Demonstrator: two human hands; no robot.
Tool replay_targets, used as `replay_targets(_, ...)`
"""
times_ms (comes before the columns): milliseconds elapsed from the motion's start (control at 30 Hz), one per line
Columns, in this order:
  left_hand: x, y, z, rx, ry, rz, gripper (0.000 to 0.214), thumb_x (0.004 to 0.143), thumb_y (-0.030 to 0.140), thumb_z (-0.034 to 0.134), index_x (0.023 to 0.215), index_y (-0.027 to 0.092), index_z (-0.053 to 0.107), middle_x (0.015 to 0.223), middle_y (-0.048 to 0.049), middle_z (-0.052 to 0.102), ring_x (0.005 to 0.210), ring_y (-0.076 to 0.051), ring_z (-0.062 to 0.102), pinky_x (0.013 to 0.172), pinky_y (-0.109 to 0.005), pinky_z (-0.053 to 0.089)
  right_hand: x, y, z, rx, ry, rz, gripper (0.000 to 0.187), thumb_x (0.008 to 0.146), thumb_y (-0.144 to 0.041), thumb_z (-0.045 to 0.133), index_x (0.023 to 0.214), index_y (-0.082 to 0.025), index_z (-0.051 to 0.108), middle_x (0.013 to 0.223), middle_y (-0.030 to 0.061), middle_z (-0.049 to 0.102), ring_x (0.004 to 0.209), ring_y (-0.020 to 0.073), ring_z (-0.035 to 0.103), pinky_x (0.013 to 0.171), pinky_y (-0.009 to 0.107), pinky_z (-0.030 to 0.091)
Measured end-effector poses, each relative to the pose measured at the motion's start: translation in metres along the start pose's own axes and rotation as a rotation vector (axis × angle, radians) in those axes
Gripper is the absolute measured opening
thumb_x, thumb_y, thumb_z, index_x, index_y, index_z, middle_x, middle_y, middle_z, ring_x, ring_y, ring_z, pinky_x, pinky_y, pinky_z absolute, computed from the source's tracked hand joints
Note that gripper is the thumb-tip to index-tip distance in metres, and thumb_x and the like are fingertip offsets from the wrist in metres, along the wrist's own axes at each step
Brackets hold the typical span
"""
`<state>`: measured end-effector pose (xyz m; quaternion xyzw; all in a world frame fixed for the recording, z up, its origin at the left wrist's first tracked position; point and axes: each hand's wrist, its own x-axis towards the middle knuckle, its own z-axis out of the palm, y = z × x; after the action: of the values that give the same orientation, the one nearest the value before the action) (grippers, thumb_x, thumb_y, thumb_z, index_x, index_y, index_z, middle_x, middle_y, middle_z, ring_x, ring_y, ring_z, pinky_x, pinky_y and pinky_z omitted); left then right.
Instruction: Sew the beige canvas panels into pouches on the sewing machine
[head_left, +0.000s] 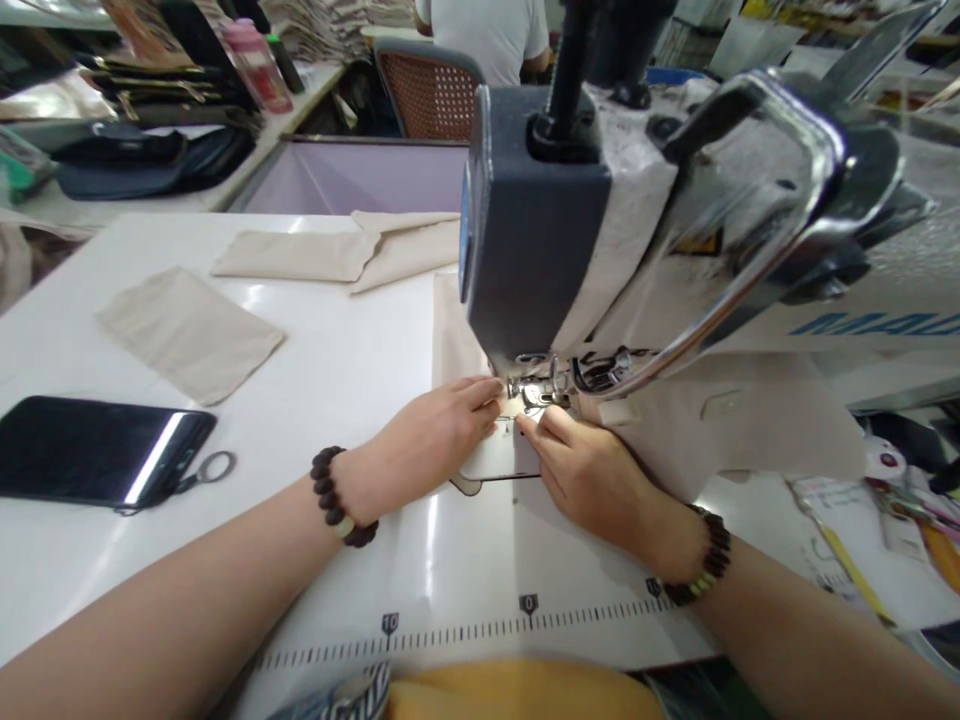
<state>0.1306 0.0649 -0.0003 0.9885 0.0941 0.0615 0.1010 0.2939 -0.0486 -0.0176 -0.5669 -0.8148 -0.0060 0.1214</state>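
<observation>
My left hand (431, 435) and my right hand (585, 470) meet at the presser foot (529, 392) of a sewing machine (600, 210). Both have their fingers curled and pressed together close to the needle; anything they pinch is too small to make out. A beige cloth piece (450, 340) runs back from under the machine head, and more beige cloth (750, 425) lies under the arm to the right. Each wrist wears a dark bead bracelet.
On the white table lie a black phone (97, 450) over small scissors (206, 468), a folded beige piece (187, 330) and more folded pieces (337, 250). A printed ruler (480, 628) runs along the front edge. A person in white sits behind, beside a chair (427, 90).
</observation>
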Motion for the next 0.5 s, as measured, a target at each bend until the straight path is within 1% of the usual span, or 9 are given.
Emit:
replay_targets(67,0.0029,-0.0006,-0.001,0.022,0.038,-0.02,0.02,0.093,0.014,0.04,0.092,0.01,0.06,0.099,-0.0086,0.06,0.102,-0.019,0.054,0.092,-0.032,0.046,0.0002,-0.0004,-0.0003,-0.008,-0.008,0.011,0.033,0.088,-0.008,0.034,0.112,-0.003,0.056,0.084,0.012,0.059,0.073,0.0185,0.054,0.066,0.029,0.049)
replay_targets(167,0.0052,-0.0021,-0.0004,0.047,0.083,-0.04,0.015,0.09,0.014,0.047,0.095,0.008,0.06,0.097,-0.0093,0.06,0.098,-0.02,0.057,0.087,-0.032,0.049,0.0,-0.0011,-0.0014,0.002,-0.02,0.021,0.033,0.087,-0.007,0.035,0.111,-0.003,0.057,0.085,0.0121,0.059,0.074,0.0187,0.055,0.069,0.03,0.049)
replay_targets(267,0.006,-0.004,0.0015,0.062,0.11,-0.038,0.012,0.088,0.012,0.05,0.094,0.008,0.059,0.1,-0.0102,0.06,0.1,-0.021,0.056,0.086,-0.031,0.05,-0.0001,-0.0015,-0.0019,0.013,-0.03,0.026,0.033,0.087,-0.007,0.036,0.112,-0.002,0.057,0.086,0.0123,0.059,0.075,0.019,0.055,0.069,0.03,0.05)
replay_targets(367,0.0063,-0.0047,0.0026,0.072,0.123,-0.042,0.01,0.088,0.013,0.051,0.092,0.009,0.059,0.101,-0.0109,0.059,0.104,-0.022,0.055,0.087,-0.032,0.049,0.0003,-0.0015,-0.0015,0.009,-0.037,0.027,0.033,0.086,-0.006,0.037,0.113,-0.002,0.056,0.086,0.0122,0.059,0.075,0.0191,0.055,0.069,0.03,0.05)
replay_targets(500,0.0062,-0.0041,0.0024,0.087,0.096,-0.037,0.012,0.089,0.013,0.048,0.091,0.01,0.06,0.097,-0.0092,0.06,0.101,-0.021,0.055,0.087,-0.032,0.049,0.0006,-0.0011,-0.0013,0.013,-0.038,0.022,0.034,0.086,-0.006,0.037,0.113,-0.001,0.056,0.086,0.0129,0.058,0.076,0.0201,0.055,0.07,0.032,0.05)
